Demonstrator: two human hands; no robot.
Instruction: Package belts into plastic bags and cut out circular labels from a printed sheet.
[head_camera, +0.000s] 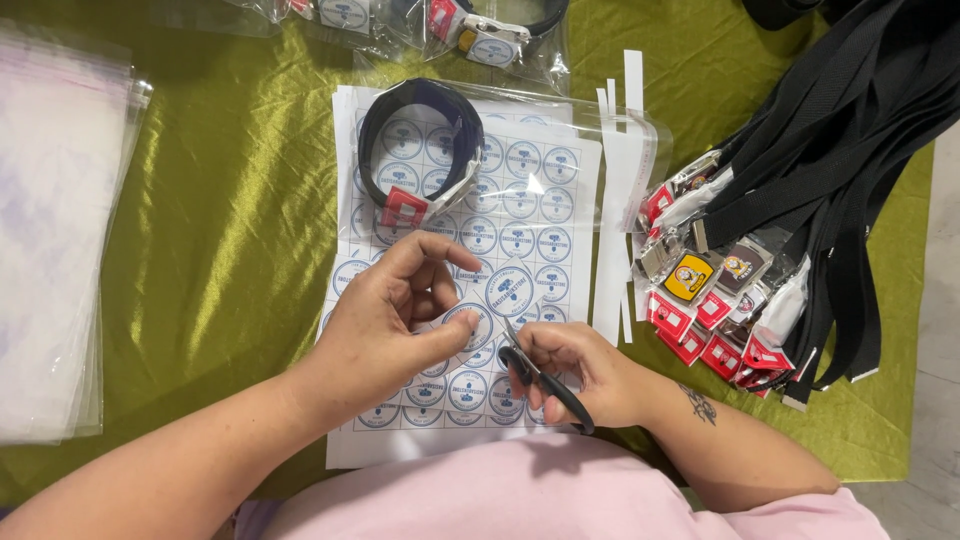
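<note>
Round blue-and-white sticker, glossy paper on a roughly cut square of backing, sits tilted above the middle of the sticker sheet. We see the left hand curled over the sheet, thumb and forefinger pinching the lower edge of that cut piece. Right hand is closed round the black plastic handles of small scissors; thin metal blades point up toward the sticker, tips just at its lower edge. We cannot tell if the blades are parted or shut.

Sheet is flat white paper, printed with a grid of identical round stickers in ruled squares, lying on crinkled shiny olive-green satin cloth. On the sheet's upper left rests a coiled black belt, a smooth ring with a metal buckle and a red tag, partly under a clear plastic bag. Right of the sheet lie narrow white paper strips, straight and long.

Far right, a heap of black woven webbing belts fans out, their metal buckles and red tags bunched near the strips; one buckle carries a yellow badge. Left edge holds a stack of clear, slightly frosted plastic bags. Along the top edge lie more bagged belts, only partly in view. Pink fabric sleeve fills the bottom.
</note>
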